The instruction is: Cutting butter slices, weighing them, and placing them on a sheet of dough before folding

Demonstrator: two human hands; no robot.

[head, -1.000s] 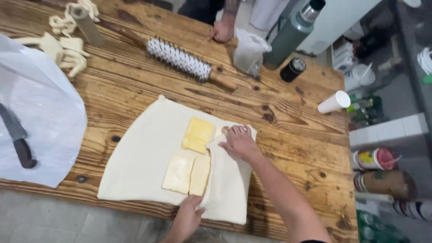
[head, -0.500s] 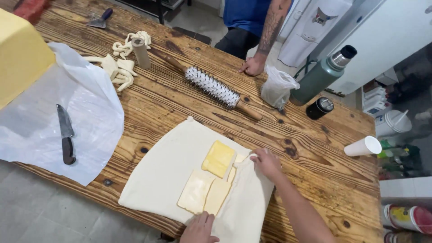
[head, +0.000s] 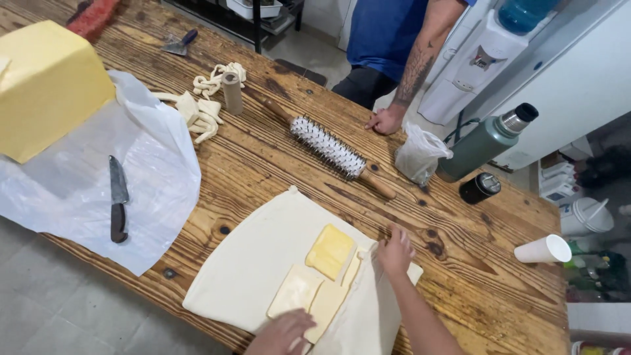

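— Lower centre of the frame?
— Sheet of pale dough (head: 263, 269) spread flat on the wooden table (head: 473, 263), with three yellow butter slabs (head: 328, 251) lying on its right half, side by side and touching.
— Right hand (head: 395, 251)?
— Pressed on the dough's right edge, just beside the upper slab, fingers curled and pinching a fold of dough there.
— Left hand (head: 282, 332)?
— At the bottom edge, laid flat and open over the lowest slab; nothing grasped, partly cut off by the frame.
— Above the dough?
— Spiked roller with wooden handles (head: 328, 148), lying diagonally, well apart from the sheet. Right of that, a knotted clear bag (head: 419, 154), a green flask (head: 490, 141), its black cap (head: 480, 188), and a white paper cup (head: 543, 250) on its side.
— Left side?
— Crumpled plastic sheet (head: 151, 171) bearing a knife (head: 118, 197) and a big yellow butter block (head: 49, 85). Dough scraps (head: 200, 112) near the top.
— Far side of the table?
— Another person's hand (head: 384, 120) resting on the wood.
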